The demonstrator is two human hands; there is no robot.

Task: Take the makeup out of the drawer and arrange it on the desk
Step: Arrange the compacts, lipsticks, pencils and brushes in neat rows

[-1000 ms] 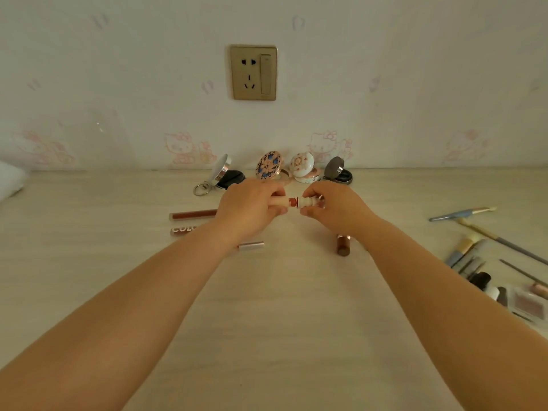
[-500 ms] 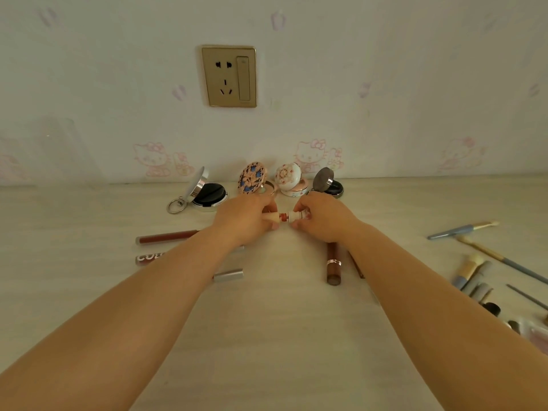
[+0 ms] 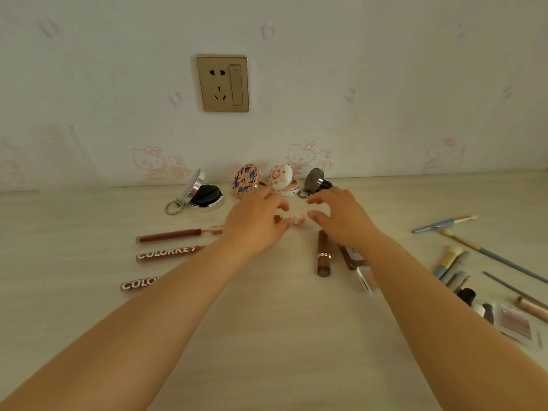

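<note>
From the head view, most of the makeup looks already set out. Four open compacts (image 3: pixel 204 194) stand in a row at the back of the tabletop (image 3: pixel 267 321), just under the wall socket (image 3: pixel 222 83). At centre left, three lip-gloss tubes (image 3: pixel 169 253) lie one below the other. A brown lipstick (image 3: pixel 323 256) lies at centre right, and brushes (image 3: pixel 450 262) are scattered along the right edge, with a small palette (image 3: pixel 516 323) at lower right. The drawer is not in view, so I cannot tell whether anything is left inside; judging by the spread, the arranging seems well advanced, with the brushes still looking unsorted.

A small lipstick (image 3: pixel 292 220) sits on the tabletop at the centre of the frame, in front of the compacts. The left hand (image 3: pixel 255 223) is just beside it, fingers (image 3: pixel 281 206) loosely bent; whether they touch it I cannot tell. The right hand (image 3: pixel 341 218) is just right of it, fingers spread and holding nothing.

Half a second ago both hands pinched this lipstick between them. Now the right hand has let go and drawn back a little, and the left has loosened. The view has tipped lower, showing more tubes.
</note>
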